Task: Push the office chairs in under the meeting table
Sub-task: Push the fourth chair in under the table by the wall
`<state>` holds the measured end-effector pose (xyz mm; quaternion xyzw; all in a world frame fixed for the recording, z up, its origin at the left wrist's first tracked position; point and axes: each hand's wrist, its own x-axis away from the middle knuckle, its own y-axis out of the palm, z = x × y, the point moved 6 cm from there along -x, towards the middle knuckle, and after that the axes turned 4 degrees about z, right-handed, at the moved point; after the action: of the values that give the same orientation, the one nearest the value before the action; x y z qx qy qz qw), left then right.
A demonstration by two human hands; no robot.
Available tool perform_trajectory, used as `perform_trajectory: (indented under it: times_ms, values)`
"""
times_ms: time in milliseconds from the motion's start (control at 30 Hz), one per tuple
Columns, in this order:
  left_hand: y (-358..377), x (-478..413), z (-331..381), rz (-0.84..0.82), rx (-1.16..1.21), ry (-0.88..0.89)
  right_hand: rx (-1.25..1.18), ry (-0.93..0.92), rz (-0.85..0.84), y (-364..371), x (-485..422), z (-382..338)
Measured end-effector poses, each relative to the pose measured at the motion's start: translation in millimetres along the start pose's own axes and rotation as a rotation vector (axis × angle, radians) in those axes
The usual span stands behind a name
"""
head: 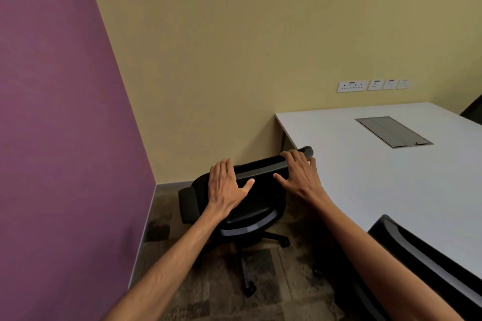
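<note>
Both hands on the chair back
Left hand (226, 184) and right hand (300, 174) lie open-fingered on the black office chair (250, 206) beside the white table (378, 164).

Left grip (226, 183), right grip (300, 174): flat, fingers spread.

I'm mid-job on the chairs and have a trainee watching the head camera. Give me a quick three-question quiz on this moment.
1. True or false: both hands rest on the top edge of the black chair's backrest.
2. Where does this chair stand? A) fully under the table B) at the table's corner, seat out over the carpet C) against the purple wall
3. What is set into the white table top?

Key
1. True: the left hand and right hand lie flat on it, fingers spread.
2. B
3. A grey cable hatch, lid closed.
</note>
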<state>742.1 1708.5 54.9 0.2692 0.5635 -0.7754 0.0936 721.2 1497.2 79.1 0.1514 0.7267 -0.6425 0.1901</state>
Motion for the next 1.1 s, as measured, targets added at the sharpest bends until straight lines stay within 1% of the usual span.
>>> perform_trajectory:
  times_ms: [167, 267, 333, 433, 467, 533, 600, 800, 967, 1100]
  values:
    - [31, -19, 12, -0.068, 0.055, 0.041, 0.014, -0.036, -0.047, 32, -28, 8]
    - [54, -30, 9, -0.180, 0.087, 0.038, 0.027, -0.060, -0.097, 54, -46, 13]
    - [70, -31, 6, -0.277, 0.083, 0.035, 0.023, -0.088, -0.154, 72, -53, 18]
    - [88, -39, 1, -0.342, -0.021, 0.060, 0.067, -0.131, -0.316, 102, -64, 32]
    - [93, -44, -2, -0.360, -0.041, 0.061, 0.095, -0.128, -0.362, 110, -68, 37]
    - [100, -54, -8, -0.400, -0.061, 0.073, 0.096, -0.081, -0.394, 120, -79, 45]
    - [105, -63, -14, -0.423, -0.063, 0.098, 0.090, -0.059, -0.399, 126, -89, 47]
    - [113, -77, -28, -0.413, -0.074, 0.186, 0.099, -0.115, -0.341, 139, -100, 42]
    - [110, -89, -59, -0.448, -0.075, 0.246, 0.132, -0.098, -0.351, 145, -99, 14]
    - [107, -102, -96, -0.483, -0.063, 0.300, 0.147, -0.026, -0.353, 150, -96, -20]
